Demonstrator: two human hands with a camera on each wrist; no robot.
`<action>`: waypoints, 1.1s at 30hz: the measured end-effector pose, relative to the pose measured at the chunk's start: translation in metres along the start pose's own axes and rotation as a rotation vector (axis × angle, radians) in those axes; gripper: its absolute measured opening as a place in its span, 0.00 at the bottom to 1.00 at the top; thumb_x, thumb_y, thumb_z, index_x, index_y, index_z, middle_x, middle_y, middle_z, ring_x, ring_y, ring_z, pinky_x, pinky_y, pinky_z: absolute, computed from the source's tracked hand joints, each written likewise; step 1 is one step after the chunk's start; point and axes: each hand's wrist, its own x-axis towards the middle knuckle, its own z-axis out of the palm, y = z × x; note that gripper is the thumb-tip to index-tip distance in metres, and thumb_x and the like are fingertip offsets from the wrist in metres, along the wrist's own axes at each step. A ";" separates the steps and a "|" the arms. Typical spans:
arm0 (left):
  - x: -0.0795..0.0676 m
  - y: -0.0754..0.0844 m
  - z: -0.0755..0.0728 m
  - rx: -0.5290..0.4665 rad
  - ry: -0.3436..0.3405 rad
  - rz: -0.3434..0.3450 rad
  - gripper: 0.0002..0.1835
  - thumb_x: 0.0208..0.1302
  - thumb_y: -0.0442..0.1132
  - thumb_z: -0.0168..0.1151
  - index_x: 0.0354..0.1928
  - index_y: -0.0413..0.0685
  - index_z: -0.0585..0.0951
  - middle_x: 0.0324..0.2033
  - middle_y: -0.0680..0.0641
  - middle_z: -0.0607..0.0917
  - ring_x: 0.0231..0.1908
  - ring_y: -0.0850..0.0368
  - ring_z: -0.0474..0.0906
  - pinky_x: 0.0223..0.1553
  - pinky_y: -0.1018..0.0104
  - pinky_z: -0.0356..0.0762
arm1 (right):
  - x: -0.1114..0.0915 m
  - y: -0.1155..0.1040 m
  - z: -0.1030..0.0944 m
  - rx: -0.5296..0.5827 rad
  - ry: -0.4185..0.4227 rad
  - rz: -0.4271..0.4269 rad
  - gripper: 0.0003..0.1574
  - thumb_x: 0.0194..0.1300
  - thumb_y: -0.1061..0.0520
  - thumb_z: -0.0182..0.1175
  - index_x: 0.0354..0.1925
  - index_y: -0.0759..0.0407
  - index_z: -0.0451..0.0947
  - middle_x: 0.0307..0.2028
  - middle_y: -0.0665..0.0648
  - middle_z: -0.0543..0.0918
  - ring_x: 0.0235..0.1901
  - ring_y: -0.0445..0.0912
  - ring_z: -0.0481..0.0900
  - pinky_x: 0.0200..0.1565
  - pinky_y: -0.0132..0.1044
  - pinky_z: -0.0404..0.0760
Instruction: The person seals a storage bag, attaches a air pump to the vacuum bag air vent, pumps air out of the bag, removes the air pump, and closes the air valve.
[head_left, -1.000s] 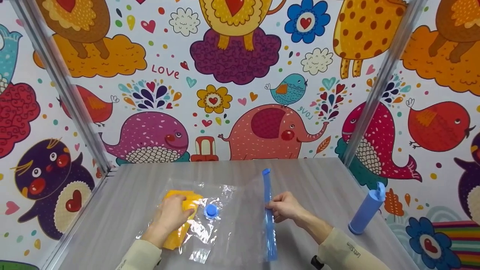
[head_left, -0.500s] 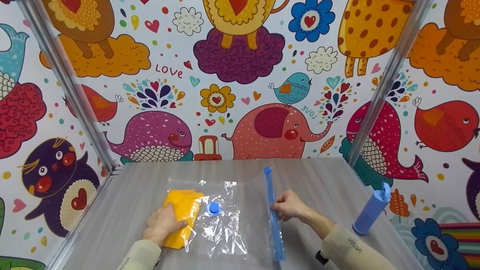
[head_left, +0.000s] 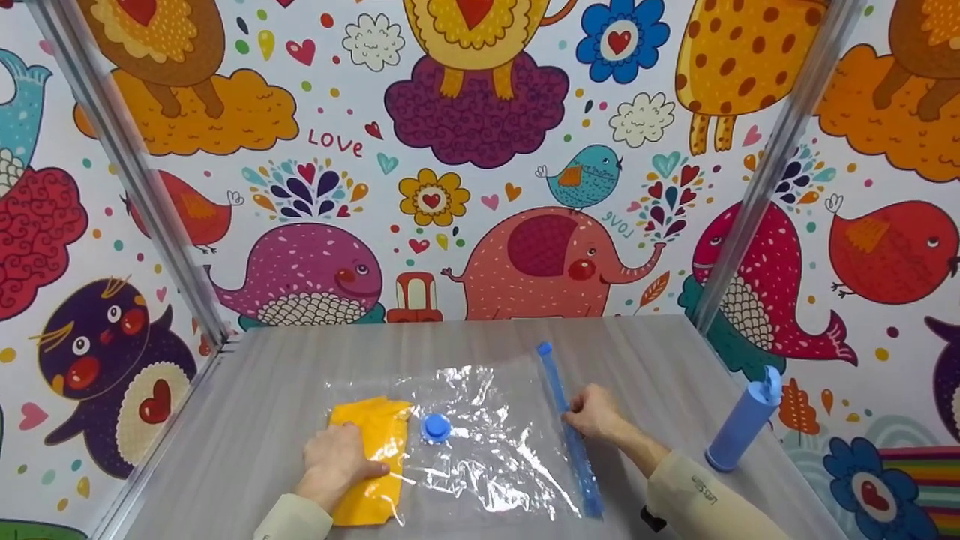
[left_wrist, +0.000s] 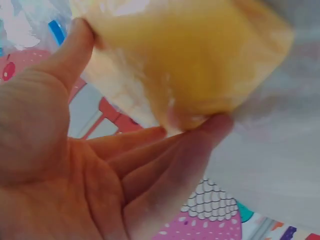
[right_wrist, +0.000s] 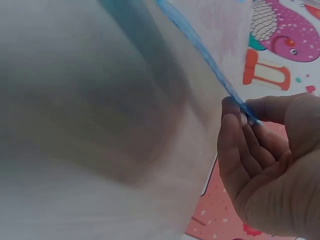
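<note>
A clear vacuum storage bag lies on the table, with a round blue valve in its film and a blue zip strip along its right end. Inside its left part is a folded yellow cloth. My left hand rests on the cloth through the film; in the left wrist view its fingers look fairly straight and touch the bag's edge by the yellow cloth. My right hand pinches the blue strip between thumb and fingertips, also plain in the right wrist view.
A blue hand pump stands tilted in view at the table's right side. Patterned wall panels and metal posts enclose the grey wooden table.
The bag's zip end has shifted right and slants more, the right hand moving with it. My left hand has slid lower on the cloth, and the cloth and valve sit slightly nearer to me.
</note>
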 end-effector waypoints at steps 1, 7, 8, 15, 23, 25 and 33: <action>-0.002 0.002 -0.001 0.013 -0.003 0.008 0.42 0.46 0.64 0.91 0.45 0.35 0.83 0.35 0.40 0.86 0.35 0.45 0.82 0.45 0.45 0.91 | 0.001 0.005 0.000 -0.028 0.011 -0.010 0.20 0.61 0.63 0.73 0.17 0.56 0.77 0.16 0.44 0.73 0.18 0.39 0.70 0.21 0.31 0.66; -0.007 0.012 -0.005 0.095 -0.011 0.032 0.43 0.43 0.66 0.92 0.44 0.35 0.86 0.34 0.41 0.87 0.34 0.47 0.83 0.45 0.47 0.91 | 0.011 0.050 0.006 -0.242 0.071 -0.099 0.15 0.54 0.52 0.81 0.22 0.59 0.87 0.20 0.51 0.86 0.22 0.44 0.80 0.25 0.40 0.82; -0.007 0.013 -0.006 0.104 -0.005 0.033 0.43 0.43 0.67 0.92 0.44 0.35 0.86 0.33 0.41 0.87 0.34 0.46 0.83 0.44 0.47 0.91 | 0.010 0.051 0.006 -0.272 0.069 -0.083 0.15 0.55 0.52 0.82 0.23 0.59 0.88 0.22 0.52 0.88 0.23 0.45 0.81 0.27 0.42 0.85; 0.005 0.020 -0.007 0.051 0.146 0.081 0.33 0.50 0.62 0.89 0.35 0.39 0.84 0.26 0.43 0.83 0.27 0.48 0.80 0.33 0.49 0.89 | 0.001 0.007 -0.005 -0.417 0.061 0.082 0.09 0.54 0.55 0.82 0.27 0.57 0.90 0.28 0.55 0.93 0.29 0.49 0.88 0.37 0.51 0.92; 0.027 0.035 0.007 -0.078 0.205 0.225 0.19 0.68 0.54 0.79 0.40 0.44 0.88 0.28 0.45 0.84 0.27 0.50 0.78 0.29 0.54 0.81 | 0.007 -0.023 -0.003 -0.416 0.039 0.042 0.07 0.59 0.55 0.80 0.30 0.54 0.90 0.29 0.52 0.92 0.30 0.47 0.87 0.37 0.51 0.91; 0.029 0.038 0.012 -0.082 0.182 0.271 0.22 0.68 0.55 0.79 0.49 0.44 0.88 0.38 0.42 0.90 0.36 0.45 0.84 0.39 0.48 0.89 | 0.008 -0.032 0.000 -0.429 0.023 0.017 0.07 0.60 0.54 0.80 0.31 0.53 0.91 0.30 0.52 0.92 0.31 0.47 0.88 0.38 0.51 0.91; 0.024 0.043 0.032 -0.111 -0.012 0.347 0.50 0.61 0.63 0.83 0.78 0.45 0.76 0.80 0.25 0.71 0.82 0.21 0.65 0.79 0.18 0.66 | 0.024 -0.055 0.024 -0.401 -0.052 -0.350 0.10 0.64 0.55 0.76 0.41 0.59 0.93 0.32 0.54 0.96 0.33 0.50 0.93 0.37 0.45 0.91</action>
